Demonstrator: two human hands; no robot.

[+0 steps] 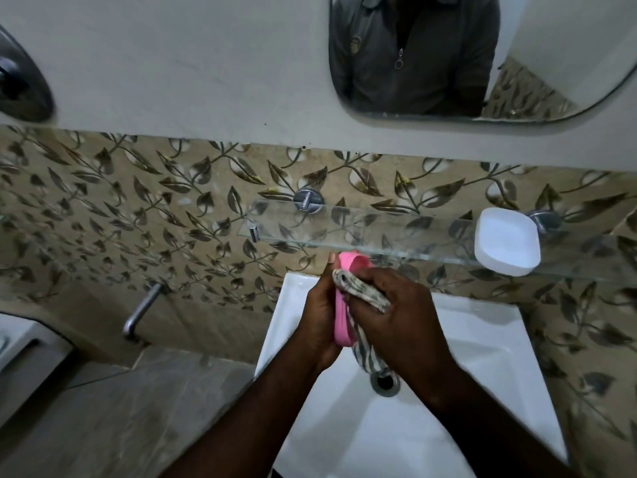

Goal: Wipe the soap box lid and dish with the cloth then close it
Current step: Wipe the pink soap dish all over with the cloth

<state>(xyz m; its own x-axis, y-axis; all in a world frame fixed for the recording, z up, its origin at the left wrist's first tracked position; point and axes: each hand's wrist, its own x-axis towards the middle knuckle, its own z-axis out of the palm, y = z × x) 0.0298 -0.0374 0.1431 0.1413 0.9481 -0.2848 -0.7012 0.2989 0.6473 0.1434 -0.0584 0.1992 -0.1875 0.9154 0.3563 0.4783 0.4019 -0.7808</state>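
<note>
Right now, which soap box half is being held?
The pink half, gripped in the left hand, cloth against it; the white half sits alone on the glass shelf.

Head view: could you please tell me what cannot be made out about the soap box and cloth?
- Head view, pink soap box part: mostly covered by the left hand and cloth; lid or dish, cannot tell.
- Head view, cloth: its middle is hidden under the right hand.
- Head view, white soap box part on the glass shelf: which way up is unclear.
</note>
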